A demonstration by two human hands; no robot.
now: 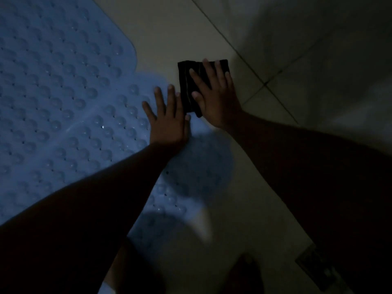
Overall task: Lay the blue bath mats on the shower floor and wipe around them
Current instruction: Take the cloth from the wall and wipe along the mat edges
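Observation:
Two blue bath mats with raised bumps lie flat on the pale tiled shower floor (169,39): one mat (53,60) fills the upper left, a second mat (95,124) joins it below and reaches toward the centre. My left hand (167,122) rests flat, fingers spread, on the second mat's right edge. My right hand (214,96) presses flat on a folded black cloth (187,81) lying on the tile just right of the mat. The light is dim.
A wall with grouted tiles (318,60) rises at the upper right. A floor drain grate (318,266) sits at the lower right. My knees or feet show as dark shapes along the bottom edge.

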